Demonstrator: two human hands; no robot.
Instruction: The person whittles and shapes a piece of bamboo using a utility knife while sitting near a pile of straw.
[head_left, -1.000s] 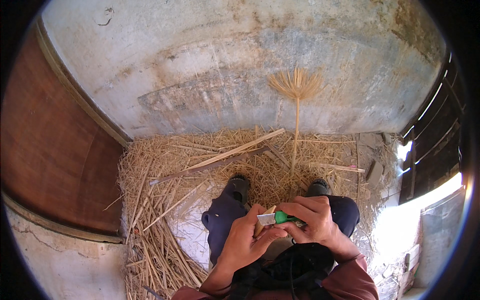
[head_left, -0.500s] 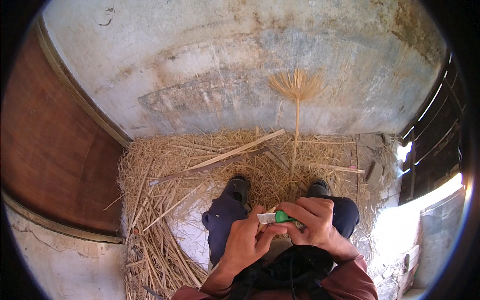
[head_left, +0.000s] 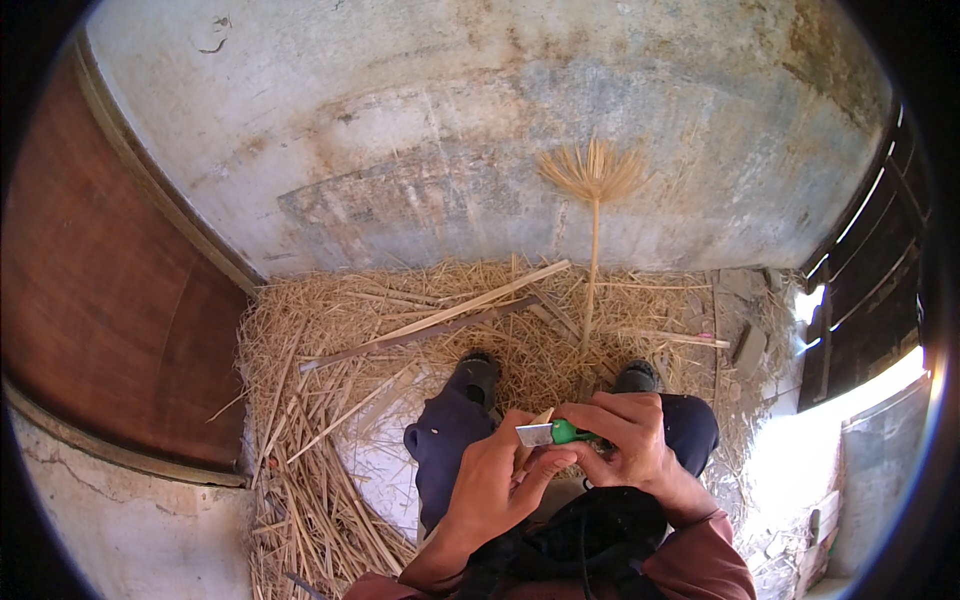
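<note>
My right hand is closed around a small knife with a green handle and a short, broad, squared metal blade. The blade points left, across a pale strip of wood or bamboo. That strip is pinched in my left hand, its tip rising just above the blade. Most of its length is hidden by fingers and blade. Both hands meet in front of my lap, fingertips nearly touching.
Dry straw and shavings cover the floor, with long split strips heaped at left. Longer sticks lie beyond my feet. A straw broom leans bristles-up on the stained wall. A brown door panel stands left.
The pale strip's tip stands out a little more above the blade. The blade has shifted very slightly in my right hand's grip area; everything else is unmoved.
</note>
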